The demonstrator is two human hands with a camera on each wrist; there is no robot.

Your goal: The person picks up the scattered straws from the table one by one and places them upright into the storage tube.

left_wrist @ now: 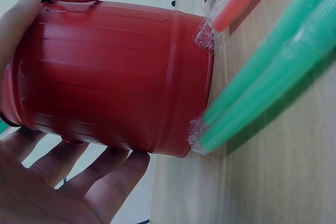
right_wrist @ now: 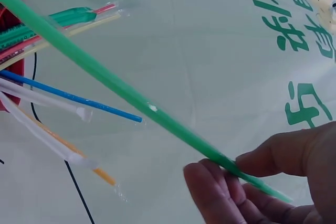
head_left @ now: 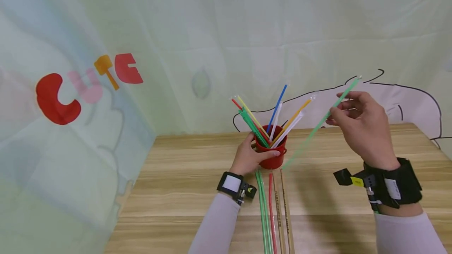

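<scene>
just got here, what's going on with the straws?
A person's left hand grips a red bucket that holds several straws of mixed colors. The right hand pinches one green straw, held at a slant outside the bucket. On the table, just in front of the bucket, lie two more green straws, a red one and two brown ones, side by side.
</scene>
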